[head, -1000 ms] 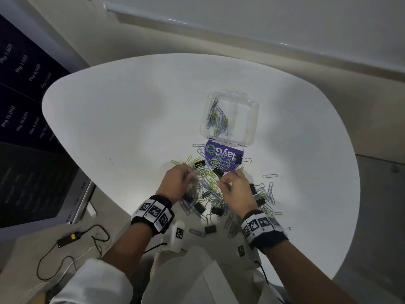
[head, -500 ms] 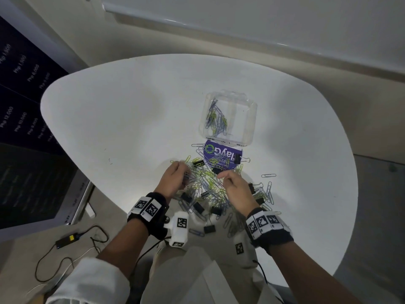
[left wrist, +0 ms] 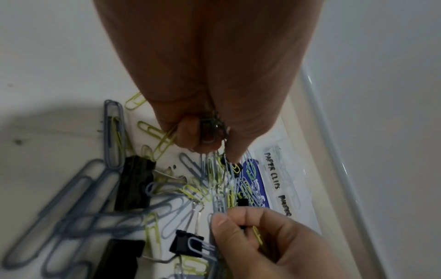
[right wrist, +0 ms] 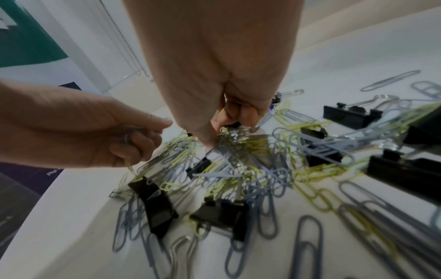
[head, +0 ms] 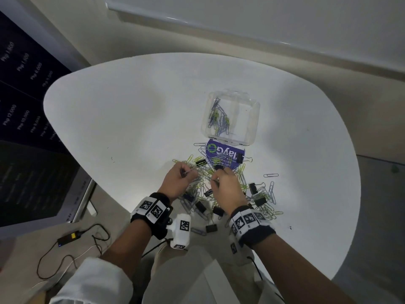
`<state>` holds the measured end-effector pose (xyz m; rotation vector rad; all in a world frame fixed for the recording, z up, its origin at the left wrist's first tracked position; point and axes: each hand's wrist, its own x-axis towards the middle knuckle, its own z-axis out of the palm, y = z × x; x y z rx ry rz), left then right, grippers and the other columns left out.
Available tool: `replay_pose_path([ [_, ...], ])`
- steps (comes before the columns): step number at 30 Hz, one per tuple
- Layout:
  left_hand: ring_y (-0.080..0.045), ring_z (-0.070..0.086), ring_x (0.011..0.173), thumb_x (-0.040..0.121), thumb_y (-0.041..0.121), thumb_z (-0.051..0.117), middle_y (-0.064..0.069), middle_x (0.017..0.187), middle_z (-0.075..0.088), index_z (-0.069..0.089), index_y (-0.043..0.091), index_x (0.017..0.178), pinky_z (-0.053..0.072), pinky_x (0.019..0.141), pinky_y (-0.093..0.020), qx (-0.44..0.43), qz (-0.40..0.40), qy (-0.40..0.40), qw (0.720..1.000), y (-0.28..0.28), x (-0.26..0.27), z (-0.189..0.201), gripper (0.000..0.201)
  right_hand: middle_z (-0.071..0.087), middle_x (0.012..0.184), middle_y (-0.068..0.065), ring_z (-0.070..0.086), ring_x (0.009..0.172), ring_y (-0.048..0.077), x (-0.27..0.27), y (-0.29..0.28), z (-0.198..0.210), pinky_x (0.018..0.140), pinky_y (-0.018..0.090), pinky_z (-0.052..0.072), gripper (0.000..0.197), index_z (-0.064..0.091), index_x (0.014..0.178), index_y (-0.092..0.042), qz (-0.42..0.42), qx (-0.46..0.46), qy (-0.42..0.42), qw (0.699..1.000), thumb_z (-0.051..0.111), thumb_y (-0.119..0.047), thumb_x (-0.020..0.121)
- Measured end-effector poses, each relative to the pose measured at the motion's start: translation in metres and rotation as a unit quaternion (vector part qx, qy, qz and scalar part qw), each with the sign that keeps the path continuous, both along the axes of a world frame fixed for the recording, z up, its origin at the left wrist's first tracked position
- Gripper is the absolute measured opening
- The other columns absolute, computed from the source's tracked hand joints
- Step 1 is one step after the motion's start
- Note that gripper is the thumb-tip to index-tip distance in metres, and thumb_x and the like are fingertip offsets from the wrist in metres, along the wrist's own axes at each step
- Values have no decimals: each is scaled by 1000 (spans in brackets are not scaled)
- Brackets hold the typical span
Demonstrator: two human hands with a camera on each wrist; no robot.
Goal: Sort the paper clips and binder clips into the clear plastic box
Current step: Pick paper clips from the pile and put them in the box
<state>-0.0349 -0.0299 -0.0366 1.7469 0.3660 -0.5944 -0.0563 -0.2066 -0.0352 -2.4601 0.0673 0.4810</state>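
Smooth matt white table (head: 131,119) under it all; the clear plastic box (head: 254,119) is glossy and see-through. Paper clips (right wrist: 307,245) look coated wire, grey and yellow-green, dull-finished. Binder clips (right wrist: 157,207) show matt black bodies with shiny bare-metal handles.

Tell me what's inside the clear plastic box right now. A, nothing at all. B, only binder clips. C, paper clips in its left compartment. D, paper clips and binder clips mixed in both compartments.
C: in the head view the clear plastic box holds a cluster of paper clips in its left compartment, its right compartment looks bare, and the black binder clips lie out on the table.
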Motion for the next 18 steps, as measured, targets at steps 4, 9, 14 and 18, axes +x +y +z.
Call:
replay_pose_path([
  [4, -16, 54, 71, 95, 28, 53, 1, 82, 57, 50, 13, 103, 45, 71, -34, 80, -87, -56, 991, 6, 0, -10, 17, 50, 103, 2, 51, 89, 14, 1, -6, -1, 82, 22, 40, 5, 61, 93, -15, -24, 50, 39, 998, 57, -11, 93],
  [9, -10, 55, 74, 99, 19, 46, 9, 86, 62, 63, 17, 102, 45, 73, -29, 83, -119, -43, 988, 6, 3, -10, 18, 65, 90, 7, 62, 82, 21, 0, -16, 3, 72, 34, 52, 3, 55, 95, -10, -54, 126, 64, 988, 55, -12, 97],
  [14, -14, 52, 60, 101, 13, 42, -3, 80, 65, 61, 14, 91, 41, 56, -22, -22, -56, 75, 995, 5, 2, -5, 21, 66, 97, 0, 61, 84, 10, -1, -24, 12, 66, 8, 43, 15, 58, 114, -16, -112, 200, 113, 967, 49, -15, 102],
  [18, -14, 47, 53, 96, 17, 50, -4, 72, 60, 59, 11, 89, 34, 45, -22, -100, 20, 138, 985, 2, 6, 4, 14, 58, 89, -5, 53, 85, 12, 2, -26, 20, 68, 14, 40, 26, 62, 119, -18, -194, 249, 171, 933, 41, -17, 104],
])
